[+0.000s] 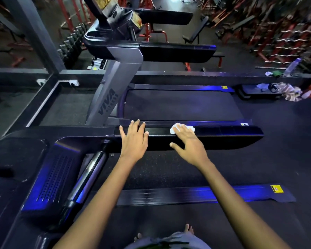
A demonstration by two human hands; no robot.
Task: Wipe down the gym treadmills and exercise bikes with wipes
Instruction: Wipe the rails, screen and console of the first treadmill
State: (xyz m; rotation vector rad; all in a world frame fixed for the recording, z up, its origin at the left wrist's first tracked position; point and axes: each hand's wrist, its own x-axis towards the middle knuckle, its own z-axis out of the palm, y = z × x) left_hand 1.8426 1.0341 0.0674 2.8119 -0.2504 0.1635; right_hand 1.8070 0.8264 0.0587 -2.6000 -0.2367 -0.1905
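**Head view: wipe pressed flat on the treadmill handrail**

Head camera is showing your white wipe (181,128) lying on top of the black handrail (223,135) of the near treadmill, a little past the middle of the frame toward three o'clock. Your right hand (188,142) is pressing down on it with fingers straight and spread, covering most of the wipe so that only its far edge and corners are peeking out at twelve o'clock of the fingers; the thumb is pointing off toward nine o'clock along the rail's near face.

Your left hand (133,139) is resting on the same rail, at nine o'clock of the right hand and apart from it, fingers straight and splayed over the top, holding nothing.

Below the rail, toward six o'clock, the running belt (160,169) and a side rail strip (205,194) with a yellow label are stretching across, and your bare toes (188,229) are showing at the bottom edge. At eight o'clock the treadmill's console housing (48,177) is catching blue light.

Beyond the rail at twelve o'clock a second treadmill (178,105) is standing, its grey upright (113,94) lettered VIVA and its own black handrail (176,53) reaching toward two o'clock. At three o'clock, crumpled cloths (289,92) are lying on a low step platform (258,91). Red weight racks (285,33) are filling the two o'clock corner, blurred.
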